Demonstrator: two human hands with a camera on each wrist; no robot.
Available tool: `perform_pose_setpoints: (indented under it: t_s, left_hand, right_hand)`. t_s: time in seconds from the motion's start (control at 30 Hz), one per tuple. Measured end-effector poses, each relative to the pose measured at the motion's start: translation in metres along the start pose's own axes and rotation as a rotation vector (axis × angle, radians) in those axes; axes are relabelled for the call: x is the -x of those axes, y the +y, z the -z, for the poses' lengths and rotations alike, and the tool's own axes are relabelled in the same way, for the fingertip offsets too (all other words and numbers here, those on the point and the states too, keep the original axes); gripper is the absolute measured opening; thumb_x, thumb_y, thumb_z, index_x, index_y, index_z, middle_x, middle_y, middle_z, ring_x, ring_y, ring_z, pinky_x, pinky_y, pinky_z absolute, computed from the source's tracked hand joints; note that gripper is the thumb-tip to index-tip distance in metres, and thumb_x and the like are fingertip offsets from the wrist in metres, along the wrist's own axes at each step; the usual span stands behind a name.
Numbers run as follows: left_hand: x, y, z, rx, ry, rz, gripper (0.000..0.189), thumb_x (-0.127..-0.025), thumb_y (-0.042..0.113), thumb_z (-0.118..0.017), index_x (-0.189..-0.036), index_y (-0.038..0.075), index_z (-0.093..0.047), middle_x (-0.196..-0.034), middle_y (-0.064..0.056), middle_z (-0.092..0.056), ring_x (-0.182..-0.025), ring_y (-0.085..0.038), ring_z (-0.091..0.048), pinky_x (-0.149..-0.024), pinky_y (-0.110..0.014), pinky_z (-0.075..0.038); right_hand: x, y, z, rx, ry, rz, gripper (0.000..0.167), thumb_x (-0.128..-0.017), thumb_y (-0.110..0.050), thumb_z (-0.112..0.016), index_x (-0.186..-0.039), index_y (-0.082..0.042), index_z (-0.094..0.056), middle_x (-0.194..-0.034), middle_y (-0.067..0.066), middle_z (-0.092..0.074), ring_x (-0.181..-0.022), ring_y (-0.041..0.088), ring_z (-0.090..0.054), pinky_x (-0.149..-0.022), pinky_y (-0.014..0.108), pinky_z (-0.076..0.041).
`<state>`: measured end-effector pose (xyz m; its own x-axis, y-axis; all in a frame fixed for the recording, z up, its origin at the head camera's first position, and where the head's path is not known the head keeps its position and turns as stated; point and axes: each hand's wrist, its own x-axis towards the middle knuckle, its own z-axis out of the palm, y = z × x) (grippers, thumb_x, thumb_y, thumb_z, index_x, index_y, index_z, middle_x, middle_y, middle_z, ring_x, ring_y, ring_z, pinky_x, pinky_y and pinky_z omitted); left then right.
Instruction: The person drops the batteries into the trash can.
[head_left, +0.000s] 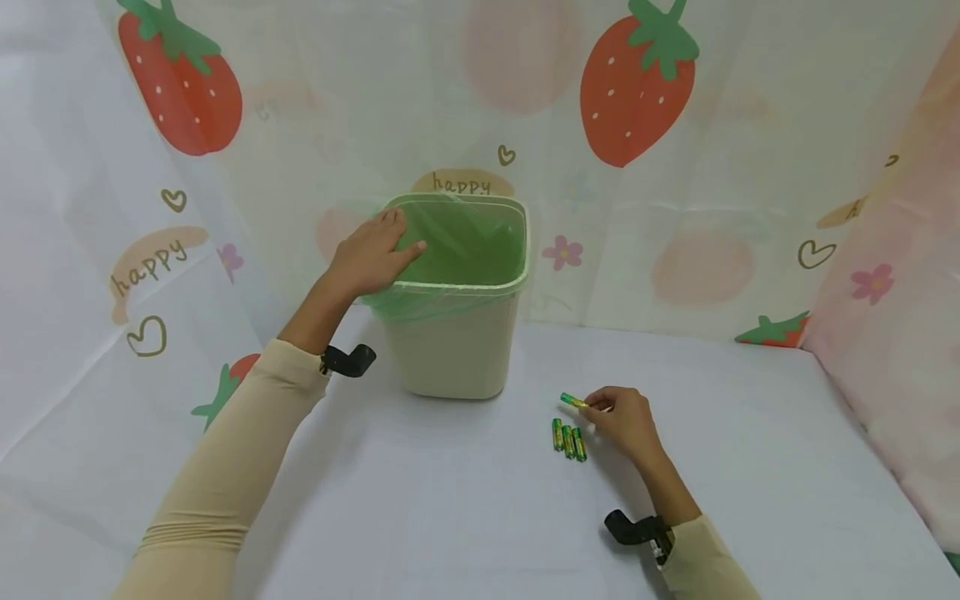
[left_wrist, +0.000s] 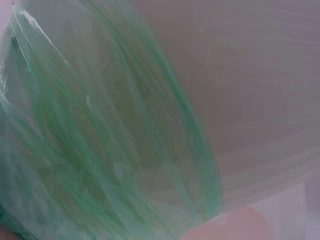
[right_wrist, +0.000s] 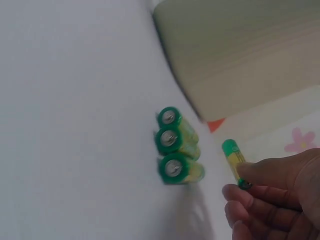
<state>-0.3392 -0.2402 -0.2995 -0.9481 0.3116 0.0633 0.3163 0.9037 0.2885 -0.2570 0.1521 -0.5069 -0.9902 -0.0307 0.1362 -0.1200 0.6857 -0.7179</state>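
Observation:
A cream waste bin (head_left: 453, 350) stands upright, lined with a thin green plastic bag (head_left: 457, 242) folded over its rim. My left hand (head_left: 375, 254) rests on the bin's left rim, over the bag, fingers extended and thumb apart. In the left wrist view, the bag (left_wrist: 125, 140) hangs in folds against the bin wall. To the right of the bin, my right hand (head_left: 622, 421) pinches one green and yellow battery (right_wrist: 233, 157) between thumb and fingers. Three more batteries (head_left: 568, 442) lie side by side on the table, just left of that hand.
A white cloth covers the table (head_left: 450, 500). Behind the bin hangs a curtain (head_left: 720, 192) printed with strawberries, hearts and flowers. A pinkish curtain (head_left: 900, 350) borders the right side. Each wrist wears a small black camera (head_left: 348, 361).

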Motion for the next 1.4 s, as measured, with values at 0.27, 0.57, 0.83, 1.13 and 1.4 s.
perform_pose_setpoints:
  t_s: [0.27, 0.57, 0.83, 1.13, 1.4]
  left_hand:
    - [-0.002, -0.001, -0.001, 0.000, -0.006, -0.002, 0.079, -0.110, 0.049, -0.032, -0.160, -0.005, -0.003, -0.168, -0.022, 0.002, -0.156, -0.035, 0.001, -0.125, -0.051, -0.006]
    - [-0.001, 0.000, -0.001, 0.009, -0.007, -0.001, 0.080, -0.110, 0.051, -0.031, -0.161, -0.004, -0.001, -0.168, -0.021, 0.004, -0.156, -0.035, 0.002, -0.125, -0.052, -0.006]
    - [0.001, 0.001, -0.003, 0.021, 0.002, -0.007, 0.078, -0.111, 0.049, -0.031, -0.160, -0.005, -0.003, -0.168, -0.022, 0.002, -0.156, -0.035, 0.001, -0.125, -0.052, -0.007]
    - [0.008, -0.002, 0.003, 0.005, -0.007, 0.001, 0.078, -0.111, 0.049, -0.029, -0.160, -0.005, -0.001, -0.168, -0.023, 0.003, -0.155, -0.036, 0.002, -0.125, -0.053, -0.007]
    - [0.004, 0.002, 0.003, 0.017, -0.011, -0.012, 0.078, -0.111, 0.048, -0.029, -0.160, -0.005, 0.000, -0.168, -0.023, 0.003, -0.155, -0.036, 0.002, -0.125, -0.051, -0.005]
  right_hand:
    - [0.007, -0.017, 0.014, -0.057, 0.040, 0.050, 0.011, -0.089, -0.010, -0.079, -0.095, -0.002, -0.077, -0.083, 0.007, -0.072, -0.069, 0.020, -0.066, -0.055, 0.026, -0.052]
    - [0.014, -0.036, 0.027, -0.182, 0.072, 0.080, 0.013, -0.094, -0.014, -0.075, -0.098, -0.002, -0.073, -0.081, 0.009, -0.073, -0.065, 0.026, -0.068, -0.054, 0.025, -0.054]
    - [0.020, -0.050, 0.034, -0.229, 0.080, 0.108, 0.014, -0.095, -0.016, -0.074, -0.102, -0.003, -0.071, -0.086, 0.012, -0.076, -0.069, 0.028, -0.070, -0.056, 0.027, -0.058]
    - [0.029, -0.068, 0.038, -0.254, 0.107, 0.173, 0.015, -0.095, -0.014, -0.074, -0.106, -0.003, -0.072, -0.084, 0.007, -0.076, -0.072, 0.031, -0.071, -0.059, 0.038, -0.060]
    - [0.035, -0.086, 0.053, -0.305, 0.133, 0.223, 0.019, -0.096, -0.018, -0.074, -0.108, -0.004, -0.073, -0.087, 0.007, -0.075, -0.071, 0.021, -0.071, -0.059, 0.031, -0.059]
